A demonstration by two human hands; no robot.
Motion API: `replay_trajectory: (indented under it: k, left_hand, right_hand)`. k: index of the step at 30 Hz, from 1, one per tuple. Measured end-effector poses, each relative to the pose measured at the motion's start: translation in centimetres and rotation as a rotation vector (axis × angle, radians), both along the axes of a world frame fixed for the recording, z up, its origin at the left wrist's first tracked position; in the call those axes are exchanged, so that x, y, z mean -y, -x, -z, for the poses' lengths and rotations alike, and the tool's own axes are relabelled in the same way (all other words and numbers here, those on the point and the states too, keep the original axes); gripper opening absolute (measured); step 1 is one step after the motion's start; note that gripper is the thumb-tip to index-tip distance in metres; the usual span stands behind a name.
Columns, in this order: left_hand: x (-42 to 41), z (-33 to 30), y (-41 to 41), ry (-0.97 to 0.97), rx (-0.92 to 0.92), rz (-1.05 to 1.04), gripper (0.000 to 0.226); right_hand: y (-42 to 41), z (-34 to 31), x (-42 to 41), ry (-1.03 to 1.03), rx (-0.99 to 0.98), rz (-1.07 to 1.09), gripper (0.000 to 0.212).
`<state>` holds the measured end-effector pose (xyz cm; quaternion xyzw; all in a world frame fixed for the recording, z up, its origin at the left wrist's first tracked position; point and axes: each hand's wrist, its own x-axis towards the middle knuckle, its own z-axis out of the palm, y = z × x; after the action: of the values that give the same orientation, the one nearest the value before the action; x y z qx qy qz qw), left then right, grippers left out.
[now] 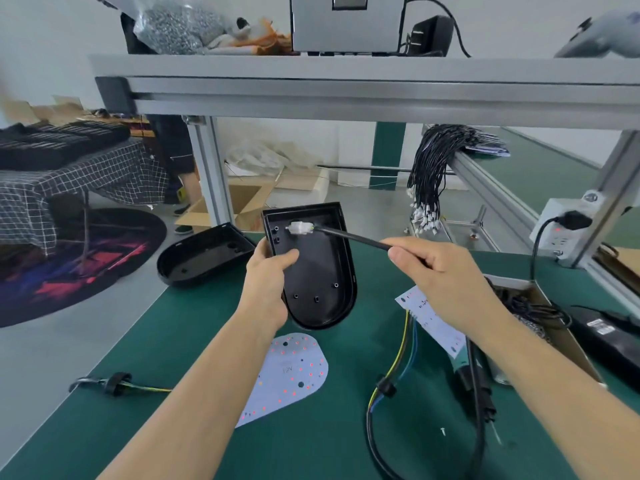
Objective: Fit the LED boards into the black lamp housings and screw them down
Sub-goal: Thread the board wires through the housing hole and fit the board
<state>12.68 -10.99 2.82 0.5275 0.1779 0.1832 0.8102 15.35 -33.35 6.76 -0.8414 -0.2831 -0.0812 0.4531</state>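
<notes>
Housing point(320, 268) sits tilted open-side toward us, gripped along its left edge by our left hand point(268, 271), while our right hand point(436, 271) pinches the black cable point(349, 234), its white connector point(299, 228) hovering leftward over the housing's square end, the LED board point(287, 375) lying below.

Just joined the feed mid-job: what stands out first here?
Centre frame, the left hand holds a black housing tilted up, while the right hand pinches a black cable whose white connector sits over the housing's top. An LED board lies on the green mat below.
</notes>
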Motion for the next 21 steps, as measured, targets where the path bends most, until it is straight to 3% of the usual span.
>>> replay_trajectory:
  k: [4,12,15,18,21]
  left_hand:
    - [0.4,0.0,0.3,-0.043,-0.011,-0.045,0.029]
    - [1.3,-0.1,0.5,-0.202,0.086,-0.063,0.049]
    - [1.4,0.0,0.3,-0.168,0.098,-0.053,0.039]
    - [0.9,0.2,0.3,-0.111,0.092,-0.081,0.04]
    - [0.7,0.6,0.3,-0.195,0.103,-0.164,0.041]
  right_hand:
    - [0.0,-0.1,0.1,0.044,0.071,0.045,0.022]
    - [1.0,-1.4,-0.7,0.069,0.016,-0.089,0.022]
    - [1.4,-1.7,-1.4,0.064,0.034,-0.101,0.022]
    - [1.4,-2.0,-1.5,0.309,0.088,0.01,0.024]
    - [1.6,-2.5,-1.4,0.43,0.112,0.157,0.033]
